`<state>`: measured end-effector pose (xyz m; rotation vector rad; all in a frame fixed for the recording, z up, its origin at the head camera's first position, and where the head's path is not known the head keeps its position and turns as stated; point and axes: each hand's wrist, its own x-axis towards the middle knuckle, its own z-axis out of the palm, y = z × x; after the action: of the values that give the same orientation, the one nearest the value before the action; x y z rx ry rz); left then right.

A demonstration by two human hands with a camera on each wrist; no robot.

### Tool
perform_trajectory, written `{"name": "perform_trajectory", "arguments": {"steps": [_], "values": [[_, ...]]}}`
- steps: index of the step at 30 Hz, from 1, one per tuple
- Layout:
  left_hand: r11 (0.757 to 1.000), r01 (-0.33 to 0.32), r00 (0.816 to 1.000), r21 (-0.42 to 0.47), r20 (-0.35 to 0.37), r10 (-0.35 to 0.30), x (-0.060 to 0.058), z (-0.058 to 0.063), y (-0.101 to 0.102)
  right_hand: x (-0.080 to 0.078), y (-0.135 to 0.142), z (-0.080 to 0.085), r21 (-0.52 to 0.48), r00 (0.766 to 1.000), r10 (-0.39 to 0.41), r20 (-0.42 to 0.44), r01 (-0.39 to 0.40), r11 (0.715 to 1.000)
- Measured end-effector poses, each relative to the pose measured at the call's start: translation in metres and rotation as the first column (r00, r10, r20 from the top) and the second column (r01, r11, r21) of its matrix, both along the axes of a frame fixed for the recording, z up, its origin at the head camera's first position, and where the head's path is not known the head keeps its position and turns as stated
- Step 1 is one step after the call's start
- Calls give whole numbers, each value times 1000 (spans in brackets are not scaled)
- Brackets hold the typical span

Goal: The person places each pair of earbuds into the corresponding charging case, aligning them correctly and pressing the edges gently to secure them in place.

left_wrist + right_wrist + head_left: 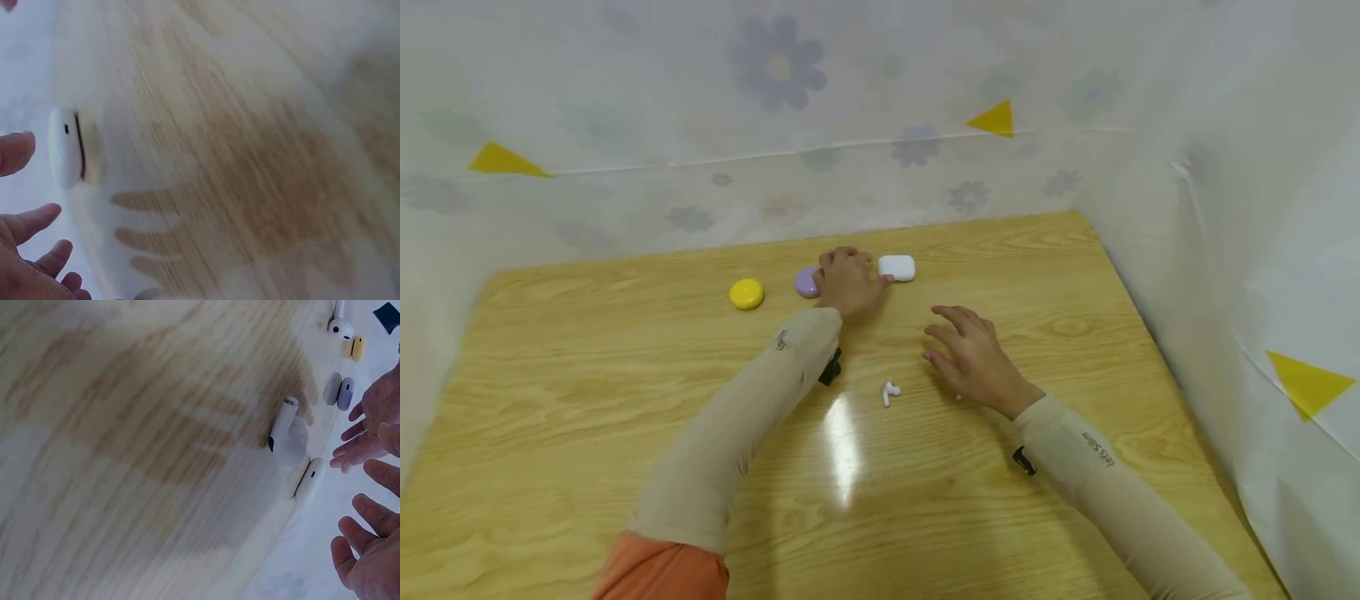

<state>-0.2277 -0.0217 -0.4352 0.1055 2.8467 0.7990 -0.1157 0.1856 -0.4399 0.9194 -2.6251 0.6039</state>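
Note:
My left hand [850, 282] is over the far part of the table, its fingers loosely bent and holding nothing. It lies between a glossy purple disc-shaped piece [806, 282], which it partly covers, and a white earbud case [897, 267]; the thumb tip overlaps the case's near edge in the head view. In the left wrist view, thumb and fingers are spread beside the case [64, 148]. With fingers apart, my right hand [973, 358] hovers above the table and grips nothing. A white earbud [890, 392] lies left of it; another earbud [289, 434] is mostly hidden beneath it in the head view.
A glossy yellow disc-shaped piece [747, 294] lies left of the purple one. The wooden table [587, 400] meets flower-patterned white sheeting [685, 108] at the back and a white sheet [1247, 250] on the right. Yellow triangles [996, 119] are stuck on the sheeting.

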Motion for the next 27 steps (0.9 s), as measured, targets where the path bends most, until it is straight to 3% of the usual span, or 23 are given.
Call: {"name": "perform_trajectory", "arguments": {"steps": [7,14,27], "values": [[1000,12,1000,-23,-3,-12,-13,-9,-1,0,1,-2,-4,1000,0,-5,0,1000],[995,70,998,-67,8,-70,-16,-10,2,0,4,-3,-5,1000,-3,3,3,1000],[993,107,994,-40,16,-107,-22,-13,10,-1,9,-6,-12,1000,-12,25,12,1000]]}}
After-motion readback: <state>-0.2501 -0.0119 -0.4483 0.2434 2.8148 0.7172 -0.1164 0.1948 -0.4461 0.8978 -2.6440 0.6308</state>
